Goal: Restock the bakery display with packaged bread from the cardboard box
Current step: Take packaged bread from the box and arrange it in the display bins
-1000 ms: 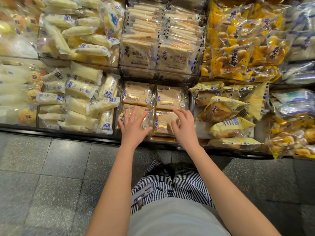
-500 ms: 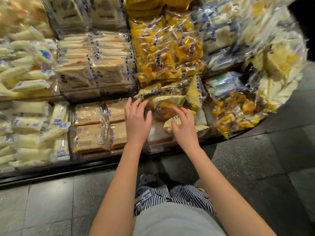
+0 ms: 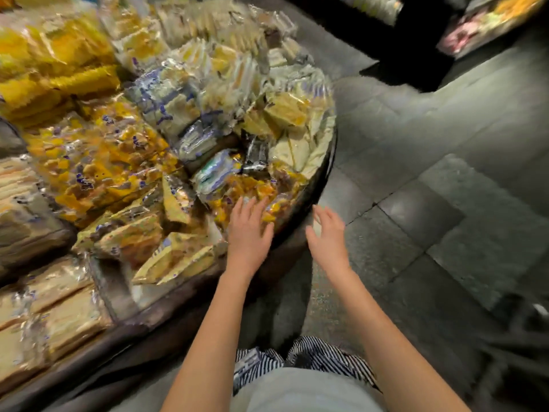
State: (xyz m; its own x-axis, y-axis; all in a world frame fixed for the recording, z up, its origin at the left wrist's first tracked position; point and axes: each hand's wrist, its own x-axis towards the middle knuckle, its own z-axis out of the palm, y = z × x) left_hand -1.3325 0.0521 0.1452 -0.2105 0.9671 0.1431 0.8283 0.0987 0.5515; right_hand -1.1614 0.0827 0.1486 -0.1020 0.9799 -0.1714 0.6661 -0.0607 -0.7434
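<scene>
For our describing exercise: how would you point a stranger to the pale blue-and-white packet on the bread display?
Find the bread display with the dark curved rim. At its rounded end, just beyond the fingertips of the left hand, the packet lies among orange-yellow packs. Unlike them, it is pale blue-green and white, with a dark silvery packet beside it.

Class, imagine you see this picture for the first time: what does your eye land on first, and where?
A heap of yellow and pale packaged bread fills the display across the left and top. At centre, two bare open hands reach forward: the left hand over the display's edge, the right hand over the grey tiled floor beside its dark rim.
</scene>
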